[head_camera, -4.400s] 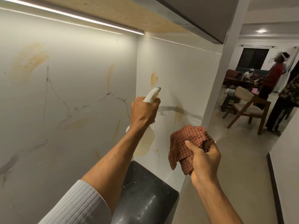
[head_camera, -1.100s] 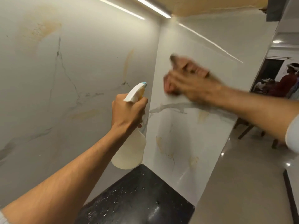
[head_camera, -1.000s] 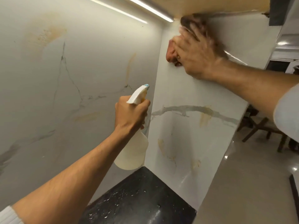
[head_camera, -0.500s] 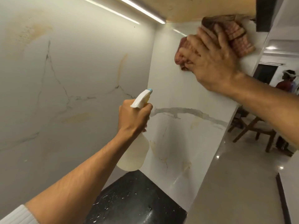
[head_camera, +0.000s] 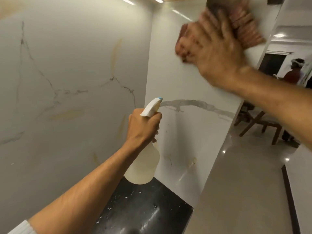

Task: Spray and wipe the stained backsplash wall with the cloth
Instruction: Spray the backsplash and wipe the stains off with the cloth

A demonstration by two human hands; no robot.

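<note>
While the left hand (head_camera: 143,127) grips the spray bottle (head_camera: 143,164), right-hand fingers (head_camera: 207,31) (blurred) press the cloth (head_camera: 244,29) against the backsplash (head_camera: 185,81).

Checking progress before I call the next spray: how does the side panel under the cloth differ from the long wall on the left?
The side panel has the right hand pressing the cloth on its upper part; the long wall is untouched. The panel's upper part looks clean, with faint marks low down; the wall shows several yellow-brown streaks. The left hand holds the spray bottle near their shared corner. Both are white with grey veining.
</note>
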